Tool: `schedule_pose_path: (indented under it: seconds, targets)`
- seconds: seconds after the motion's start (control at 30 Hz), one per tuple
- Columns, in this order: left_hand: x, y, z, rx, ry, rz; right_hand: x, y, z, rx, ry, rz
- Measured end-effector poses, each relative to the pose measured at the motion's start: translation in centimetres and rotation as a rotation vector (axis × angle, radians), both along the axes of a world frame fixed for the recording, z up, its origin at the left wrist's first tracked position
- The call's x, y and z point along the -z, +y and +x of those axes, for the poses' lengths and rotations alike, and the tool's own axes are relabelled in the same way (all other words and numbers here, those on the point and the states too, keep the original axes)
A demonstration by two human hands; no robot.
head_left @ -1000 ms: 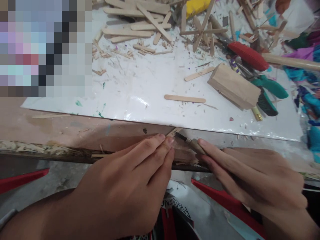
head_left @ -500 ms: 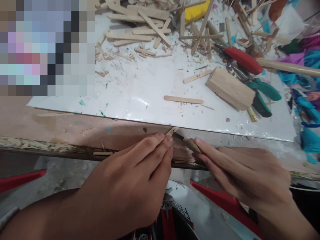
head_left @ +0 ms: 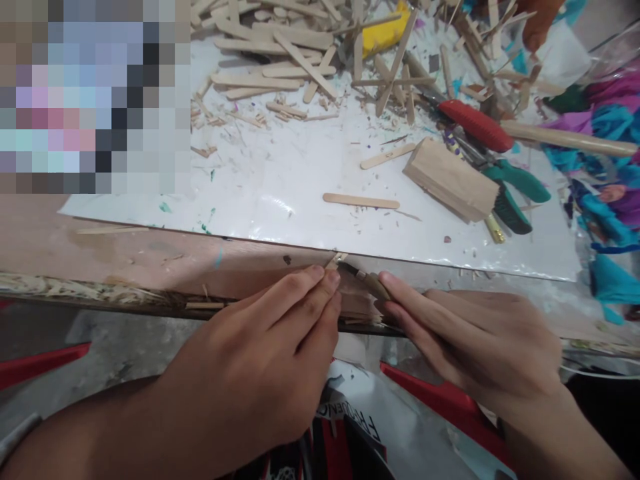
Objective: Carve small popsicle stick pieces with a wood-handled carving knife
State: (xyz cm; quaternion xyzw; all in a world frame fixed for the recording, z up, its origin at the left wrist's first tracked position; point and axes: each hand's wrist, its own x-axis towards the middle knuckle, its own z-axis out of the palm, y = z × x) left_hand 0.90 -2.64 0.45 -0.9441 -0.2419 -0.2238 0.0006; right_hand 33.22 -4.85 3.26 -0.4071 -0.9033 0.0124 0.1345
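Observation:
My left hand (head_left: 280,333) is closed near the table's front edge, pressing down a wooden craft stick (head_left: 342,256); only its far end shows past my fingertips. In my right hand (head_left: 465,333) is a small carving knife (head_left: 373,283) with a wooden handle. Its dark blade points left and meets the stick just beyond my left fingertips. On the white board ahead lies a single loose craft stick (head_left: 361,201). A wooden block (head_left: 453,179) rests to the right of it, with a marked craft stick (head_left: 390,156) by its left end.
A heap of craft sticks (head_left: 280,47) and shavings covers the back of the white board (head_left: 250,173). Red-handled pliers (head_left: 475,125) and green-handled pliers (head_left: 517,180) lie at the right, near a wooden rod (head_left: 570,138) and coloured cloth (head_left: 615,233). Shavings line the table edge.
The knife and my right hand have shifted slightly left, with the blade still at the stick. My left hand stays almost in place. The whole view has moved a little.

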Motion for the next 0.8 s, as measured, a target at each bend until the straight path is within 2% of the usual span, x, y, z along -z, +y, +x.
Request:
schedule_pose_path:
  seconds: [0.33, 0.8]
  targets:
    - [-0.33, 0.24, -0.22, 0.028, 0.027, -0.001, 0.04, 0.11, -0.02, 0.016, 0.039, 0.000]
    - [0.11, 0.14, -0.10, 0.026, -0.014, -0.013, 0.13, 0.03, 0.02, 0.037, 0.045, -0.004]
